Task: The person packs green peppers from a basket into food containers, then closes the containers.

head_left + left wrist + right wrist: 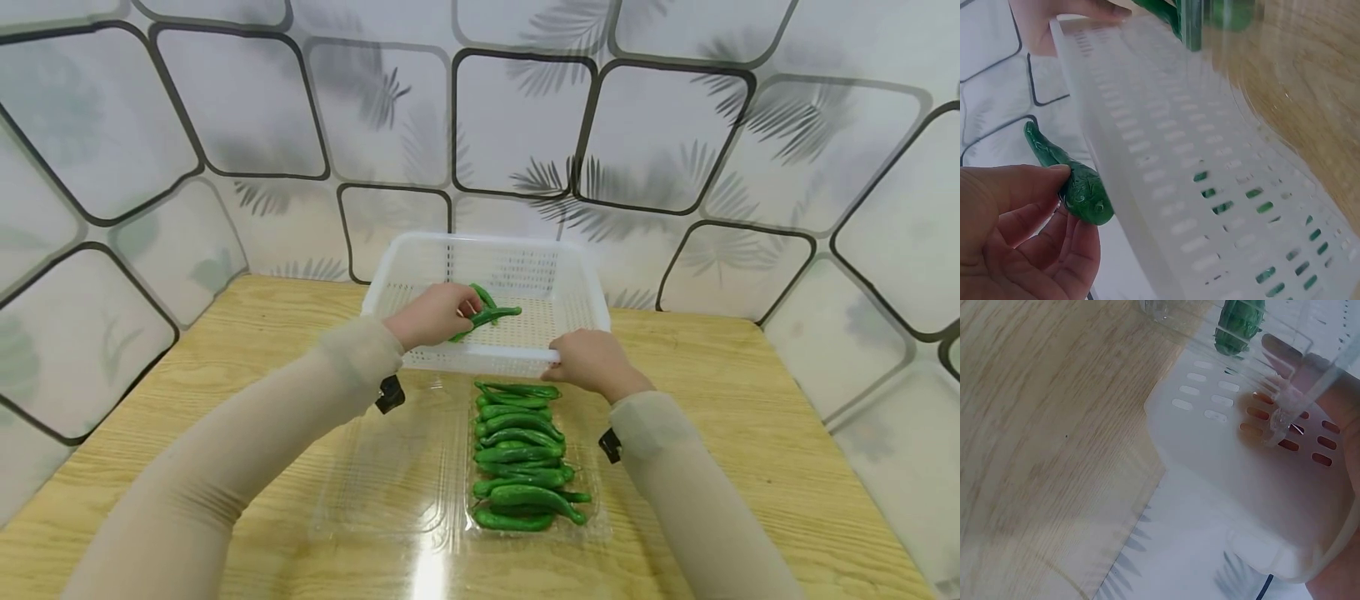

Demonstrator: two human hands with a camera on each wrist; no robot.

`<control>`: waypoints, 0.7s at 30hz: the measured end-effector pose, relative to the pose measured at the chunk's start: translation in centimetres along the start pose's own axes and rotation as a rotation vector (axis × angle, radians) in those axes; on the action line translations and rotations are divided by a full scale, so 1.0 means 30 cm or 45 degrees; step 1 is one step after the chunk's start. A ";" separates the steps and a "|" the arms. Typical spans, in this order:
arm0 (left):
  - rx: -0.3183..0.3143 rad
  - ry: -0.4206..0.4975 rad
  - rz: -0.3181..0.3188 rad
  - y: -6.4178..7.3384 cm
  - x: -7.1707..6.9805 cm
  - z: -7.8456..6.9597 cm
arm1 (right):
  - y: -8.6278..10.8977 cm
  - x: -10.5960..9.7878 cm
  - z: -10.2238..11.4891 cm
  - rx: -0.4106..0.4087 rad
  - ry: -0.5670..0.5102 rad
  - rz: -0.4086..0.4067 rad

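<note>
My left hand [437, 313] is over the white perforated basket [517, 268] and pinches a green chili pepper [501, 313] between thumb and fingers. Another green pepper [484, 295] shows behind it, partly hidden by the hand. In the left wrist view, the pinched pepper [1087, 195] appears beside the basket's wall [1160, 150]. My right hand [594, 360] grips the basket's front rim near the right corner; its fingers show partly through the slots in the right wrist view.
In front of the basket lies an unfolded clear plastic clamshell box. Its right half holds a column of several green peppers [519, 458]; the left half [397, 467] lies flat on the wooden table [697, 392]. A patterned wall [517, 125] rises behind.
</note>
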State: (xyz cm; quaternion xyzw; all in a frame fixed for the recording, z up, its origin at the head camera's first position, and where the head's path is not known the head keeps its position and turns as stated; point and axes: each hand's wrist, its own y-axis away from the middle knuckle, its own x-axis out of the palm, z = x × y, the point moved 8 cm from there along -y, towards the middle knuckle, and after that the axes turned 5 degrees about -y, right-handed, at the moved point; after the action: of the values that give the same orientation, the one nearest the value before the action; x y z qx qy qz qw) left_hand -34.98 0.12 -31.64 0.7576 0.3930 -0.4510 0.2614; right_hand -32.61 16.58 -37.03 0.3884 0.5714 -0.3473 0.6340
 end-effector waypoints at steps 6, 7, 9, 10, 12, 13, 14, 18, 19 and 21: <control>0.025 -0.004 0.022 0.019 0.011 -0.037 | 0.002 0.001 0.003 0.012 -0.005 0.015; 0.029 -0.001 0.027 0.021 0.014 -0.042 | 0.002 0.001 0.002 0.015 -0.005 0.017; 0.037 -0.002 0.042 0.025 0.021 -0.051 | 0.003 0.001 0.001 0.020 -0.005 0.020; 0.045 -0.009 0.050 0.027 0.025 -0.056 | 0.003 0.001 0.000 0.021 -0.008 0.021; 0.065 -0.018 0.066 0.033 0.033 -0.067 | 0.002 0.001 0.000 0.021 -0.006 0.019; 0.079 -0.028 0.073 0.037 0.036 -0.074 | 0.001 0.000 0.000 0.021 -0.006 0.018; 0.089 -0.036 0.080 0.041 0.039 -0.081 | 0.001 0.000 -0.001 0.021 -0.008 0.017; 0.126 -0.054 0.099 0.057 0.050 -0.107 | -0.001 -0.002 -0.003 0.028 -0.019 0.013; 0.129 -0.055 0.105 0.062 0.053 -0.111 | -0.002 -0.002 -0.004 0.029 -0.022 0.013; 0.132 -0.053 0.115 0.070 0.059 -0.117 | -0.003 -0.003 -0.005 0.030 -0.026 0.013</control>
State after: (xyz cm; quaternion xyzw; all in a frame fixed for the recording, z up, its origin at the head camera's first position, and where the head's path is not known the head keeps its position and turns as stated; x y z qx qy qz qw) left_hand -31.06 2.25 -31.51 0.7774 0.3290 -0.4741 0.2502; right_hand -32.77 16.67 -36.95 0.3952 0.5588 -0.3546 0.6371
